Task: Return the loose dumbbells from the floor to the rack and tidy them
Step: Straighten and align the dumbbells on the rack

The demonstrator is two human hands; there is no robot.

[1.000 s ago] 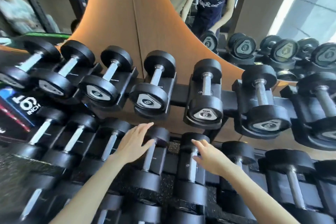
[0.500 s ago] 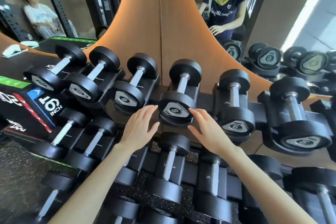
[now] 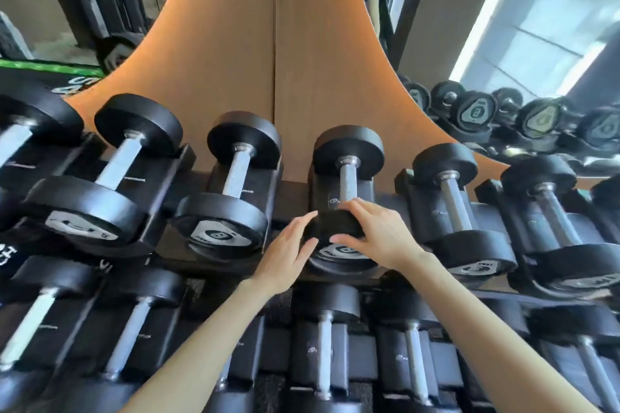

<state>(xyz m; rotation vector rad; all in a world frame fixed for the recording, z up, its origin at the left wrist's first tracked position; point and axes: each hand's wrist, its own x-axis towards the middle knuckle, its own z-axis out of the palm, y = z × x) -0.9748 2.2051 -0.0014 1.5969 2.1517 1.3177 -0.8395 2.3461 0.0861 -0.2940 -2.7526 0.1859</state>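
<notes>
A gym wall with an orange-brown panel (image 3: pixel 235 54) and mirrors to either side is seen behind a two-tier dumbbell rack (image 3: pixel 292 188). Black dumbbells with metal handles are seated in cradles along the upper tier; a second row is seen on the lower tier (image 3: pixel 322 355), partly blurred.

The centre dumbbell (image 3: pixel 347 174) is seated in its cradle on the upper tier, handle pointing away from the camera, near head toward the person. Its near head is held from both sides. The left hand (image 3: pixel 288 258) is laid flat against the left side of that head, fingers extended and together, not curled round it. The right hand (image 3: pixel 379 235) is draped over the top and right side of the same head, fingers bent over its rim, thumb across the front face. The printed end label is partly covered by the right hand.

Neighbouring dumbbells (image 3: pixel 224 211) are seated just beside it, not touched by either hand.
</notes>
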